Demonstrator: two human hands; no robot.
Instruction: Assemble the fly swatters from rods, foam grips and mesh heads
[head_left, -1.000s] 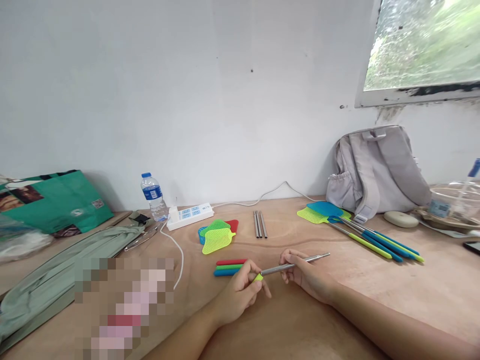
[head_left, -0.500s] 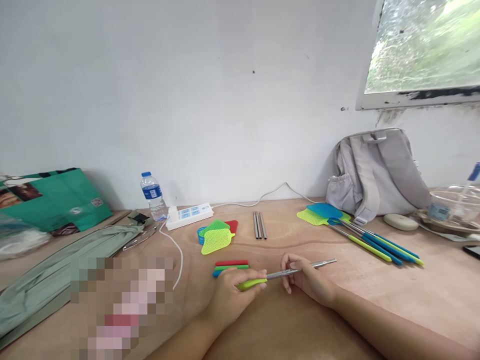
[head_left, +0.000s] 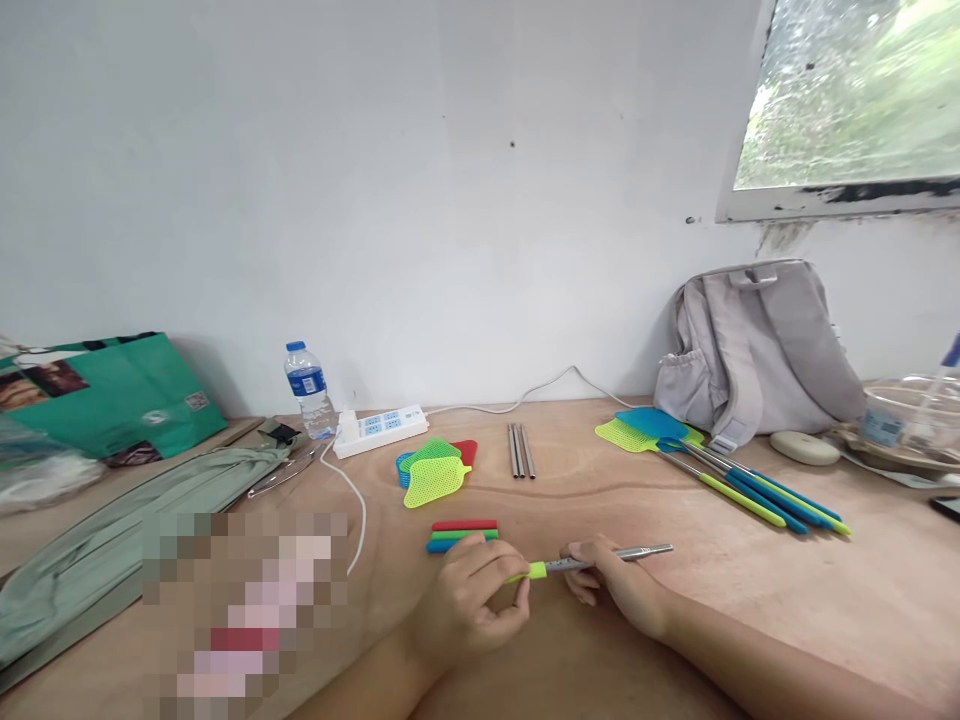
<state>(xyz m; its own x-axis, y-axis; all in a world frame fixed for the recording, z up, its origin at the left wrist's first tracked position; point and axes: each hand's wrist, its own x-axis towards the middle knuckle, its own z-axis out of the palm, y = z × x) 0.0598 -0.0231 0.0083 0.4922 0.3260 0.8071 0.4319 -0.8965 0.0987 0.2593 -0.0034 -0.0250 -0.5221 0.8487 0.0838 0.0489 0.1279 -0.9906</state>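
My left hand is closed around a yellow-green handle sleeve. From that sleeve runs a metal telescopic rod, gripped by the fingers of my right hand. The rod's thin end points to the right. Just beyond my left hand lie a red handle sleeve, a green one and a blue one, side by side. Farther back, several metal rods lie parallel. Left of them is an overlapping pile of fly swatter heads in yellow, green, blue and red.
Assembled fly swatters lie at right before a grey backpack. A white power strip and water bottle stand back left, with a green bag and greenish cloth beyond. A plastic container sits far right.
My left hand has turned and shifted its grip on the yellow-green sleeve, whose end by the rod now shows. My right hand has moved slightly down along with the rod.
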